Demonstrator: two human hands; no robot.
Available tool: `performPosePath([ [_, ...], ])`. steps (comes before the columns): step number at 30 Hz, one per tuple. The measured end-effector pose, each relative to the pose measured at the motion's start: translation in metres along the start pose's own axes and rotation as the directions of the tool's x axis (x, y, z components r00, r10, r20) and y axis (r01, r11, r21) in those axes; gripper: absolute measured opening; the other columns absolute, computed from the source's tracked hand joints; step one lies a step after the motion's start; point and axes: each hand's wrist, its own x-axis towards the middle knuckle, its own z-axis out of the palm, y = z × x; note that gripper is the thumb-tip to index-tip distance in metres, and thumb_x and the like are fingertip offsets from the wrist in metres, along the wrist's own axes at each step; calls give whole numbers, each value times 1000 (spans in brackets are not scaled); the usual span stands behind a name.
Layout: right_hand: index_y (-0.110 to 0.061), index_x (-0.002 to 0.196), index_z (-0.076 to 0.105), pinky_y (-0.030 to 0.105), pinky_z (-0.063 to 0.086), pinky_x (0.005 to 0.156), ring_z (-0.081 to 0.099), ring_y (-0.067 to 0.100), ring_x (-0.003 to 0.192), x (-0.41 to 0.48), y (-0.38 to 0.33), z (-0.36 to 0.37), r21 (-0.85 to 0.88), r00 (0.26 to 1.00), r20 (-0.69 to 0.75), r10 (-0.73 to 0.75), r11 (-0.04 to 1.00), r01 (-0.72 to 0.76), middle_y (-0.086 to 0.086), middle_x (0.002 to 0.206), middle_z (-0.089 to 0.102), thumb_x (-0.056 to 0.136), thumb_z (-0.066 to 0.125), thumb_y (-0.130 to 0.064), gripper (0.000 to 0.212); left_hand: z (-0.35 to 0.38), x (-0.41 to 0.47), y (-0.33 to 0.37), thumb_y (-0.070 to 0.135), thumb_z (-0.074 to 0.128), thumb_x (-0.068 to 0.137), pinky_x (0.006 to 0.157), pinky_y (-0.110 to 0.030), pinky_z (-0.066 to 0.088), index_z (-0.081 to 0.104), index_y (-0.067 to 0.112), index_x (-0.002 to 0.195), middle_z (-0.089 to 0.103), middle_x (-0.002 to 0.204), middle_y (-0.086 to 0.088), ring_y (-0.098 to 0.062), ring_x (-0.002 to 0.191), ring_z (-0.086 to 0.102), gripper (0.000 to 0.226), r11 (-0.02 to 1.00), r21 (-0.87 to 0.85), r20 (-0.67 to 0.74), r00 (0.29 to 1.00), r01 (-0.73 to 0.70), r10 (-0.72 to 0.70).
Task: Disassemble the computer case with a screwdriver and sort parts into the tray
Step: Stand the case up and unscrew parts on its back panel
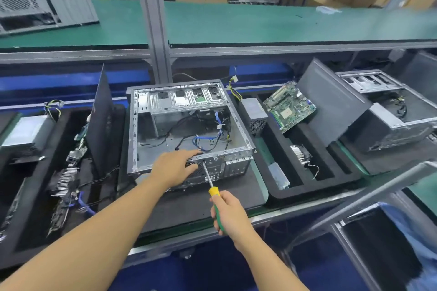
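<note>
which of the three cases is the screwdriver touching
The open centre case, gripped by the left hand, screwdriver at its rear; right case and shelf case are untouched.

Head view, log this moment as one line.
left hand grips computer case rear edge | right hand holds screwdriver | tip against case rear
</note>
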Motion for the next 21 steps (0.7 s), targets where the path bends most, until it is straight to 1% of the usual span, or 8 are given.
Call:
performPosePath([
  [3, -8, 102, 54, 23, 33, 42, 45, 13, 45, 2, -3, 5, 6, 1000, -14, -6, 1000, 6, -7, 63, 57, 99, 47, -31, 24, 1, -1, -2, 54, 50, 97, 88, -37, 48, 42, 50, 142, 64, 132, 10, -21, 110, 64, 47, 1000, -21, -16, 1000, 10, -10],
  [8, -8, 97, 54, 24, 31, 42, 42, 14, 46, 3, 1, 10, 35, 998, -63, -11, 999, 13, -5, 66, 56, 101, 47, -32, 25, 3, 0, -3, 64, 46, 94, 78, -32, 47, 47, 53, 138, 67, 126, 14, -17, 108, 64, 45, 997, -64, -41, 998, 45, -48],
  [11, -8, 97, 55, 24, 31, 41, 42, 15, 46, 3, 2, 10, 41, 997, -71, -10, 999, 13, -4, 66, 55, 100, 47, -31, 24, 4, 1, -3, 66, 46, 94, 78, -33, 49, 48, 54, 136, 67, 124, 15, -16, 108, 64, 44, 995, -71, -47, 997, 63, -66],
  [17, -8, 99, 56, 25, 31, 42, 41, 15, 46, 3, 3, 11, 63, 996, -89, -2, 998, 8, -4, 65, 55, 99, 47, -29, 23, 5, 3, -4, 68, 44, 93, 73, -31, 51, 47, 56, 134, 67, 122, 16, -15, 105, 65, 43, 995, -74, -42, 996, 71, -75],
  [21, -9, 93, 53, 27, 31, 43, 40, 15, 47, 2, 3, 13, 61, 995, -102, -10, 998, 16, -1, 68, 55, 100, 47, -34, 26, 6, 2, -5, 68, 44, 92, 70, -30, 47, 48, 56, 133, 68, 121, 17, -15, 106, 64, 43, 995, -77, -59, 996, 67, -72],
])
